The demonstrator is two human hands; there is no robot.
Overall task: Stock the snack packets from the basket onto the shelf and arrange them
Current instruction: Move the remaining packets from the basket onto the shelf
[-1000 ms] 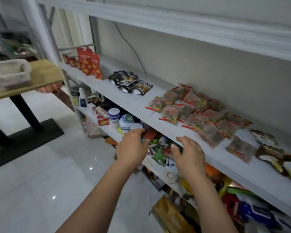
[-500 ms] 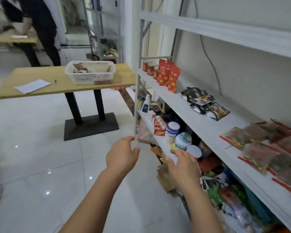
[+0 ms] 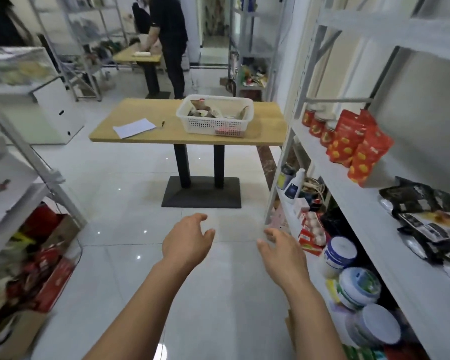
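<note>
A white perforated basket (image 3: 211,124) with several snack packets (image 3: 205,110) inside stands on a wooden table (image 3: 146,135) straight ahead. The white shelf (image 3: 390,229) runs along my right, holding red packets (image 3: 356,146) and dark packets (image 3: 426,216). My left hand (image 3: 187,242) and my right hand (image 3: 283,252) hang in the air over the tiled floor, both empty with relaxed fingers, well short of the table.
A sheet of paper (image 3: 134,128) lies on the table. Tubs (image 3: 359,287) and small boxes fill the lower shelf at right. Another rack with red boxes (image 3: 44,276) stands at left. A person (image 3: 170,45) works at a far table.
The view has swung left from the shelf toward the table and basket. Both hands have come away from the shelf edge and now hang over the open floor.
</note>
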